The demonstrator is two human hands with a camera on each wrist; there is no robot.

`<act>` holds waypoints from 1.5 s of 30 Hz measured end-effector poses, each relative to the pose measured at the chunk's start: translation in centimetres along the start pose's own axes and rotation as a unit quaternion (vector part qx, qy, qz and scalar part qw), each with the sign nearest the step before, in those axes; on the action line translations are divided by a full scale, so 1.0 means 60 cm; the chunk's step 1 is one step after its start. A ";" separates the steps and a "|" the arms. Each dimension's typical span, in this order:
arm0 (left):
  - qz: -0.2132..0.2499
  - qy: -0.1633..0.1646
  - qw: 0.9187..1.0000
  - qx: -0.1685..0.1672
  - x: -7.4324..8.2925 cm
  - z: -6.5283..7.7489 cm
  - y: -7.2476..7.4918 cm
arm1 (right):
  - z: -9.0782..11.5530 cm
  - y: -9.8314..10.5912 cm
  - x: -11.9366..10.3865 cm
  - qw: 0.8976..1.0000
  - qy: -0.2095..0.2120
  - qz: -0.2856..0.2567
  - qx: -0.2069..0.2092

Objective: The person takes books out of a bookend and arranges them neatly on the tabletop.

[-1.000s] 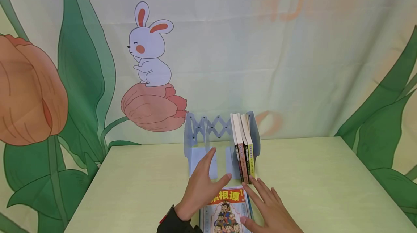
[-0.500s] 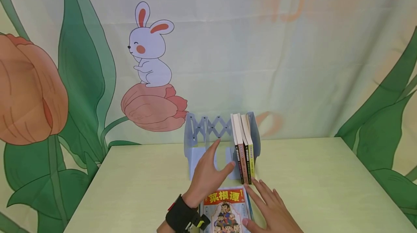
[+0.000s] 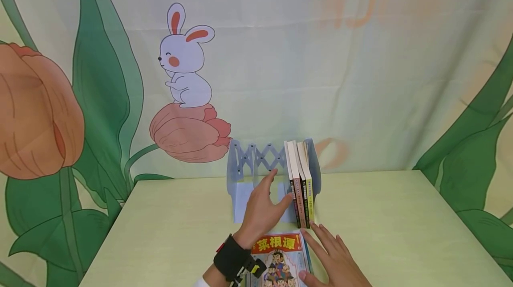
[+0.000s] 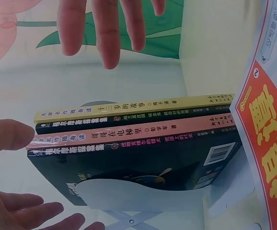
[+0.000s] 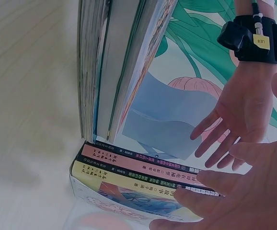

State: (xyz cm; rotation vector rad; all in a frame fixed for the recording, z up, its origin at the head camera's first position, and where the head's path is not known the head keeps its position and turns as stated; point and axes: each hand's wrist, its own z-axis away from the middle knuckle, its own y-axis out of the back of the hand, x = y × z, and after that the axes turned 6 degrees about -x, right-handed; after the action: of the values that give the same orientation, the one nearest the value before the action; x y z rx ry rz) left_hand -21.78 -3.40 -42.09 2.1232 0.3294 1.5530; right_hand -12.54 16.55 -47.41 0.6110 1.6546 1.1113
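Several thin books [image 3: 299, 184] stand upright in the right end of a blue-grey expandable book rack [image 3: 243, 202], their black, pink and yellow spines facing me. My left hand [image 3: 262, 213] hovers in front of the rack, fingers spread and thumb close to the spines; contact cannot be made out. My right hand [image 3: 336, 258], fingers extended, is just in front of the books at the right, holding nothing. Between the hands lies a stack of books [image 3: 276, 256], topped by a red-titled comic cover; the right wrist view shows its page edges [image 5: 93, 72].
A pale yellow-green table [image 3: 172, 229] carries everything. Behind it hangs a cloth backdrop [image 3: 280, 64] printed with a rabbit and tulips. The rack's lattice [image 3: 268, 157] shows left of the upright books. A black strap with a small device [image 3: 234, 258] circles the left wrist.
My left hand has moved up and to the right, over the stack and closer to the upright books, uncovering more of the cover's title. The right hand has hardly moved.
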 end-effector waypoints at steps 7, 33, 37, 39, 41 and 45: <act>0.010 -0.007 1.000 0.004 -0.004 -0.004 -0.005 | 0.000 -0.002 -0.002 1.000 -0.004 -0.001 -0.012; 0.002 0.003 1.000 0.014 -0.009 -0.026 -0.026 | 0.004 -0.011 0.003 0.999 0.020 0.014 0.022; -0.009 -0.002 1.000 0.016 -0.006 -0.029 -0.028 | 0.004 -0.011 0.002 0.999 0.025 0.016 0.029; -0.018 -0.006 1.000 0.021 -0.004 -0.031 -0.030 | 0.004 -0.010 0.002 0.999 0.028 0.017 0.031; -0.031 -0.010 0.999 0.026 -0.003 -0.032 -0.032 | 0.004 -0.009 0.001 0.999 0.030 0.018 0.032; -0.071 -0.024 0.996 0.043 0.003 -0.034 -0.038 | 0.004 -0.005 -0.001 0.999 0.028 0.015 0.029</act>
State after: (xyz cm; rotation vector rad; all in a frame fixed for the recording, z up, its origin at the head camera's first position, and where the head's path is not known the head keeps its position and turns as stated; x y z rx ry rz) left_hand -23.45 -0.92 -42.64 2.1487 0.5268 1.4276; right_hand -12.27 16.46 -47.67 0.6505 1.7356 1.1138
